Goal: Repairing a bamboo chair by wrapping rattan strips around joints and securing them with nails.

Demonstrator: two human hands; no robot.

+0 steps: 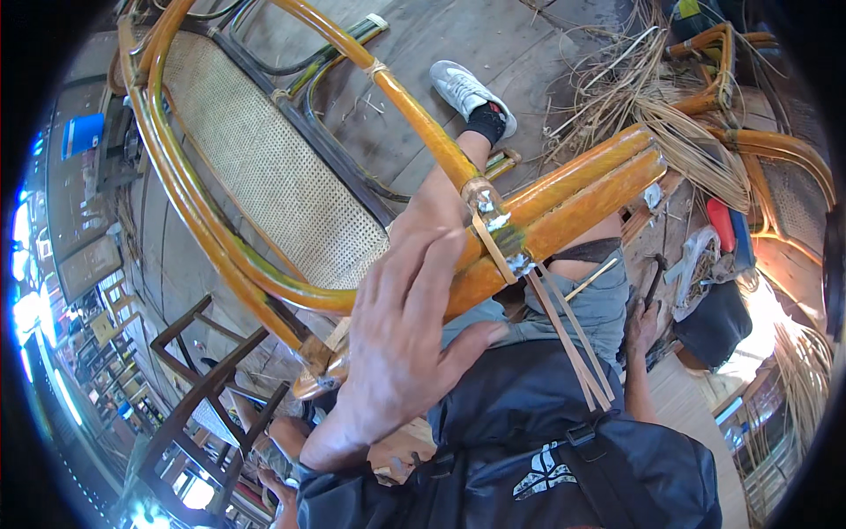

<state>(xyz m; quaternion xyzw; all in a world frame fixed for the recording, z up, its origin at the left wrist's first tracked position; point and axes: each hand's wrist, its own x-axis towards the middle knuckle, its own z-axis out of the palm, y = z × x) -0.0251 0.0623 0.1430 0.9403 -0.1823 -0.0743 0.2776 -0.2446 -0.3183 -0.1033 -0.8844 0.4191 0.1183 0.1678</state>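
A glossy orange-brown rattan chair frame [432,141] lies tilted across my lap, with a woven cane panel [264,150]. My left hand [401,317] is over its thick double rail [582,194], fingers bent across the top and thumb along the near side. To the right of that hand, a pale binding strip [493,249] crosses the rail beside a joint with whitish patches. Loose strip ends [573,326] hang from there toward a black bag [546,423] at my front. Low at the right, my right hand [642,324] is closed round a hammer [656,275], its dark head pointing up.
Loose cane strips [652,115] are heaped at the far right, near more rattan frames [775,167]. A red-and-blue object [727,231] and a black container [718,326] are right of the hammer. Dark wooden frames [207,379] stand at left, with part of another person [286,441].
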